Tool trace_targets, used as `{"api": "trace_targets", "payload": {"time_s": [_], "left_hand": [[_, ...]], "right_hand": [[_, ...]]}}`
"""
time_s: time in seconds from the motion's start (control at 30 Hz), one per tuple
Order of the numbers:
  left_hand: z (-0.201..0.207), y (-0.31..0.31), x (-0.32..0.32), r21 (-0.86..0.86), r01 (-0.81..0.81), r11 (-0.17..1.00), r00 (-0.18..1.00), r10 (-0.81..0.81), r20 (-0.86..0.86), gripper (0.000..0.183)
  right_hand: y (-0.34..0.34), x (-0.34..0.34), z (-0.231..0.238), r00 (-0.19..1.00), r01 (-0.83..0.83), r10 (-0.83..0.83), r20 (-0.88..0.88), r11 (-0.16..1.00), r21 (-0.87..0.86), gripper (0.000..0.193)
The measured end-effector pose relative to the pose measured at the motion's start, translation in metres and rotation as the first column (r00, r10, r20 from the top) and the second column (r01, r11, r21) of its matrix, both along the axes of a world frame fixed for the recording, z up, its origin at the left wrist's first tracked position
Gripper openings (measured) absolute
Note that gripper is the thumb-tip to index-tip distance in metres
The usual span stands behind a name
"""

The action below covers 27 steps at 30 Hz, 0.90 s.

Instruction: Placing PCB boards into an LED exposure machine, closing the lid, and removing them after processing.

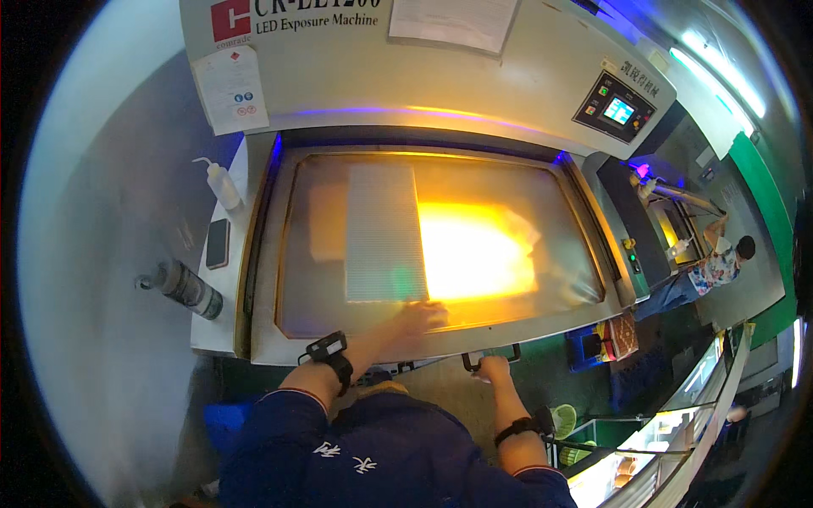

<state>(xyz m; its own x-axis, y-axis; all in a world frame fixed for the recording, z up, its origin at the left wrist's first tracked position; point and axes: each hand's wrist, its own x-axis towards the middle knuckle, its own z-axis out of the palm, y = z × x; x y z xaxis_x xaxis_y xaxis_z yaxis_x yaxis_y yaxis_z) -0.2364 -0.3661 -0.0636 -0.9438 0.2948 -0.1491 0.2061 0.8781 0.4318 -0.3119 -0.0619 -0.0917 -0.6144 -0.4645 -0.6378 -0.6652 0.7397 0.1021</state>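
A pale, finely lined rectangular sheet (pixel 384 237) lies on the glowing bed (pixel 313 292) of a large machine, left of its bright yellow patch of light. My left hand (pixel 423 316) reaches over the bed's near edge to the sheet's near right corner. Its fingers look stretched out and apart, though glare blurs them, and I cannot tell whether they touch the sheet. At the front of the bed, my right hand (pixel 493 368) is closed on the right end of a black handle (pixel 474 366).
The machine's light hood (pixel 440 80) spans the far side, with a control panel (pixel 616 107) on its right. A ledge on the left holds a white squeeze bottle (pixel 223 184), a phone (pixel 218 244) and a dark bottle (pixel 190 289). Another person (pixel 707 275) works at the far right.
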Motion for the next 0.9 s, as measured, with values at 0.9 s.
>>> {"api": "trace_targets", "payload": {"time_s": [0.9], "left_hand": [[-0.044,0.016,-0.01,-0.351,-0.638,0.685,0.662,0.721,0.204,0.113]], "right_hand": [[0.069,-0.002,-0.003,0.981,0.167,0.006,0.192,0.476,-0.864,0.033]]}}
